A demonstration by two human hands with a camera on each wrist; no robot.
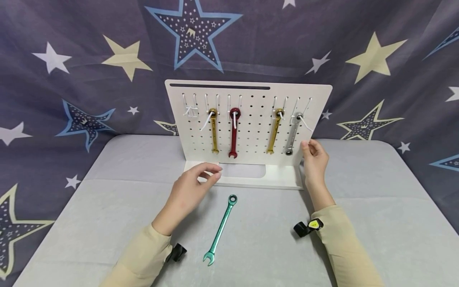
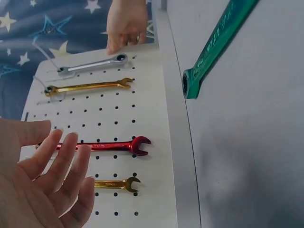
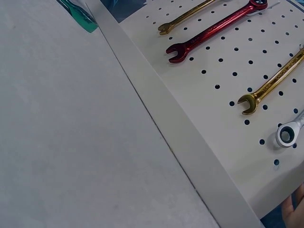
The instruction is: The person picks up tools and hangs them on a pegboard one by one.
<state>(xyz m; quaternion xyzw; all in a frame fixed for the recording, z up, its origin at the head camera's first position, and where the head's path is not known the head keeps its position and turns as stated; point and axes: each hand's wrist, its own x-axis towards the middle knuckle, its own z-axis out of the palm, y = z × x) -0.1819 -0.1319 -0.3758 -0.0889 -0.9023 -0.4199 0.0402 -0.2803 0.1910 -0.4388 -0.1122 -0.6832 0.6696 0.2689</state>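
Note:
A white pegboard (image 1: 297, 91) stands upright on its base at the back of the table. My right hand (image 1: 316, 164) grips its lower right edge, the thumb at the front. Slightly in front of the base, my left hand (image 1: 190, 191) is held with loosely bent fingers and nothing in them. On the table between the arms lies a green wrench (image 1: 220, 229), ring end towards the board. From hooks on the board hang a gold wrench (image 1: 214, 133), a red wrench (image 1: 234, 137), another gold wrench (image 1: 275, 133) and a silver wrench (image 1: 293, 133).
At the board's far left, a white hook (image 1: 191, 111) carries no wrench. The base has a rounded cut-out in its middle. Grey cloth (image 1: 265, 239) covers the table, and a star-patterned curtain (image 1: 269, 48) hangs behind. Black straps (image 1: 177, 252) sit at both wrists.

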